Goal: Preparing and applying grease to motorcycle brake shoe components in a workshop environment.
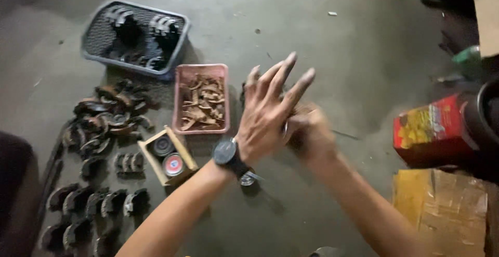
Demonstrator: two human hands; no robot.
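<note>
Left hand (270, 114): mine, fingers spread, gripping nothing.
Right hand (307, 132): clenched on a small metal piece (285, 130) (mostly hidden).
Handling: probably stiff, light; pinch its edges.

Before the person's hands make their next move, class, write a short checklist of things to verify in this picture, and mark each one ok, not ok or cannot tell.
1. Left hand free to grasp: ok, fingers spread wide, nothing in it.
2. Right hand has a firm hold on something: cannot tell, it is blurred and partly hidden behind the left.
3. Pink rectangular plastic tray within view and upright: ok, it holds brown curved strips.
4. Small open wooden box with round tins clear of the hands: ok, it lies beside the left wrist.
5. Dark curved metal shoes sorted: ok, in rows on the floor.
</note>
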